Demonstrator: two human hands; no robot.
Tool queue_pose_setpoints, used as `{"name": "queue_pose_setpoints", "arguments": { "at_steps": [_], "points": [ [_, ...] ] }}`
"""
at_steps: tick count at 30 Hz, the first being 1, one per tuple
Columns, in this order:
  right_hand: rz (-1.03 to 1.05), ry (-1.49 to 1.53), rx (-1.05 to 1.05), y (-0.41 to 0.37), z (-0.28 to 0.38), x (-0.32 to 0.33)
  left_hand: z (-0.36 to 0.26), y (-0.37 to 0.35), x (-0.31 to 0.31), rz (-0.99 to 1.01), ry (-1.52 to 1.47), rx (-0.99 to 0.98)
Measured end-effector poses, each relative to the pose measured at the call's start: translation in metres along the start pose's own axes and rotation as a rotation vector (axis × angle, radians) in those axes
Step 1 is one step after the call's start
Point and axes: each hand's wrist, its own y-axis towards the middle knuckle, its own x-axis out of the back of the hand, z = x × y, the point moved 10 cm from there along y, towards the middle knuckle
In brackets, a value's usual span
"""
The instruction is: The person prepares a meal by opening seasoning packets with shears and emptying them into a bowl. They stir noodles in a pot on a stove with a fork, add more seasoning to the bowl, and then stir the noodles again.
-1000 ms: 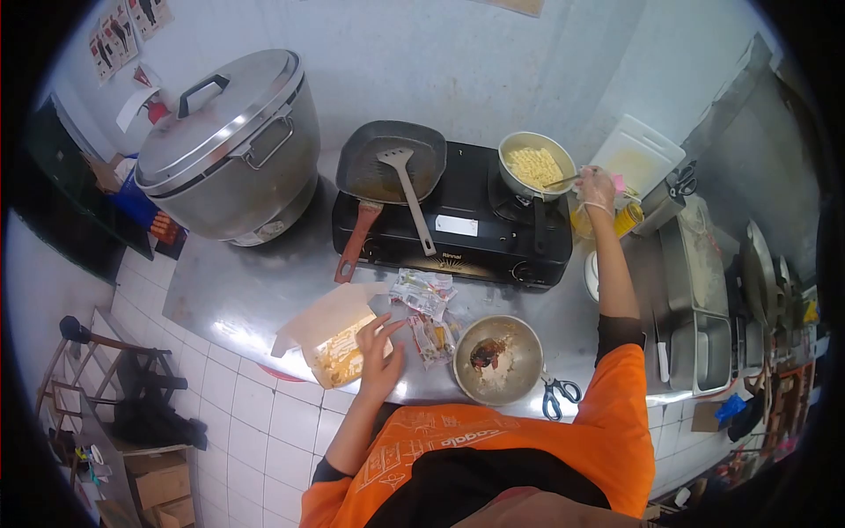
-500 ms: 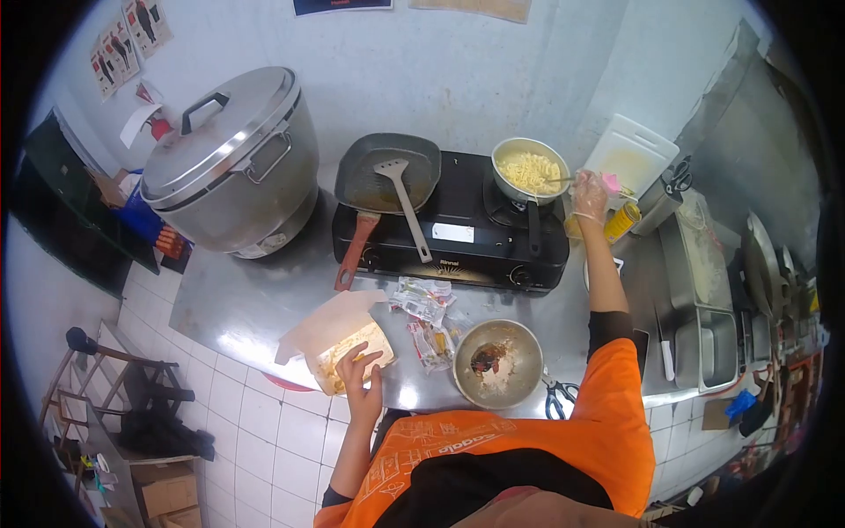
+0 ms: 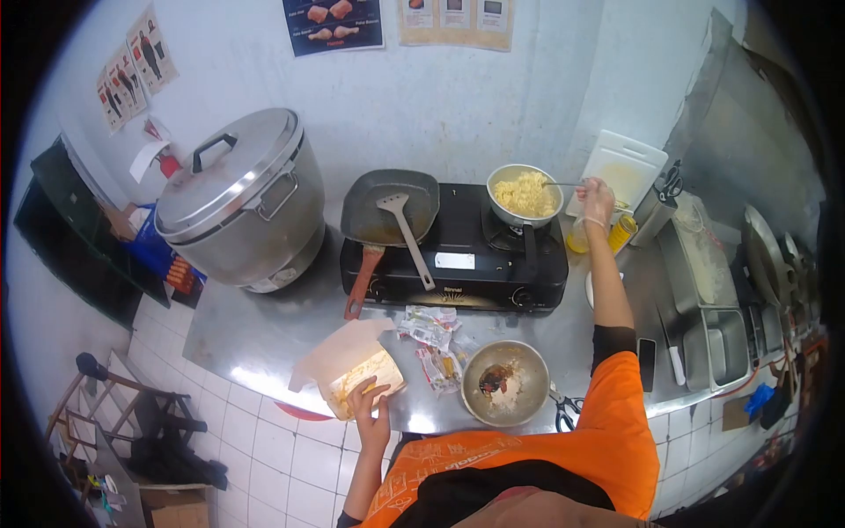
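My right hand point(image 3: 598, 202), in a clear plastic glove, is closed on a thin metal utensil point(image 3: 563, 184). The utensil's far end is hidden among yellow noodles point(image 3: 525, 194) in a small pot point(image 3: 502, 215) on the right burner. My left hand point(image 3: 370, 410) is at the near side of an open paper food box point(image 3: 339, 356), its curved fingers apart and against the edge. The box's inside looks stained yellow-orange. Between my arms stands a metal bowl point(image 3: 538, 400) holding dark sauce and pale powder. Torn seasoning packets point(image 3: 429, 326) lie beside it.
A square pan point(image 3: 361, 227) with a spatula point(image 3: 411, 236) across it sits on the black gas stove point(image 3: 458, 295). A large rice cooker point(image 3: 251, 211) stands left. Scissors point(image 3: 565, 412), a phone point(image 3: 647, 364), a knife point(image 3: 676, 363) and metal trays point(image 3: 717, 348) are to the right.
The view has tilted up, so the counter sits lower in the picture. My right hand has turned on the utensil, and the pink patch beside it no longer shows. My left fingers have moved against the box.
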Motion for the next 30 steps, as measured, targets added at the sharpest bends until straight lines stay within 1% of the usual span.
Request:
{"name": "queue_pose_setpoints", "arguments": {
  "at_steps": [1, 2, 3, 4, 6, 7, 9, 10, 12, 13, 15, 16, 18, 19, 21, 22, 24, 25, 27, 28, 30],
  "points": [
    [-0.012, 0.010, 0.001, -0.005, 0.022, 0.005, 0.001, -0.001, 0.002, -0.014, 0.002, 0.007],
    [0.057, -0.324, 0.322, -0.016, 0.070, -0.002, 0.002, -0.001, 0.003, -0.024, 0.006, 0.000],
    [0.124, -0.661, 0.639, -0.034, 0.100, -0.021, 0.003, -0.001, 0.002, -0.022, 0.012, -0.015],
    [0.110, -0.657, 0.631, -0.034, 0.099, -0.026, 0.007, -0.002, 0.002, -0.028, 0.003, -0.009],
    [0.263, -0.866, 0.312, -0.022, 0.052, -0.044, 0.009, -0.001, 0.000, -0.025, 0.002, 0.001],
    [0.250, -0.859, 0.304, -0.024, 0.042, -0.047, 0.006, 0.000, 0.000, -0.021, 0.009, -0.013],
    [0.114, -0.811, 0.017, -0.017, -0.003, -0.036, 0.005, 0.001, -0.002, -0.013, -0.021, -0.012],
    [0.107, -0.805, 0.015, -0.013, -0.018, -0.038, 0.002, 0.001, -0.002, -0.012, -0.028, -0.023],
    [0.225, -0.656, -0.233, -0.005, -0.080, -0.040, -0.001, 0.001, -0.001, -0.004, -0.011, -0.028],
    [0.219, -0.646, -0.236, 0.002, -0.092, -0.043, 0.000, 0.002, -0.001, 0.001, 0.001, -0.029],
    [0.031, -0.166, -0.438, 0.008, -0.121, -0.036, 0.006, -0.001, 0.000, -0.005, -0.008, -0.053],
    [0.023, -0.155, -0.441, 0.005, -0.112, -0.036, 0.008, -0.001, 0.002, -0.014, -0.011, -0.048],
    [-0.069, -0.153, -0.164, 0.000, -0.058, -0.027, 0.003, 0.000, 0.005, -0.029, -0.004, -0.035],
    [-0.077, -0.145, -0.168, -0.004, -0.059, -0.026, 0.002, 0.000, 0.006, -0.027, 0.002, -0.044],
    [0.009, -0.144, 0.106, -0.011, -0.034, -0.037, 0.007, -0.002, 0.008, -0.033, 0.035, -0.020],
    [0.006, -0.140, 0.104, -0.015, -0.031, -0.035, 0.005, -0.003, 0.009, -0.036, 0.043, -0.018],
    [0.062, -0.403, 0.372, -0.031, 0.003, -0.040, 0.004, -0.004, 0.008, -0.035, 0.043, -0.016],
    [0.061, -0.402, 0.367, -0.033, 0.002, -0.041, 0.003, -0.004, 0.008, -0.035, 0.040, -0.011],
    [0.176, -0.665, 0.119, -0.028, -0.024, -0.050, 0.007, -0.005, 0.005, -0.024, 0.023, -0.013],
    [0.177, -0.666, 0.117, -0.024, -0.026, -0.050, 0.008, -0.005, 0.002, -0.014, 0.003, -0.011],
    [0.102, -0.561, -0.193, -0.012, -0.056, -0.030, 0.010, -0.004, -0.002, 0.000, 0.005, -0.021]
  ]
}}
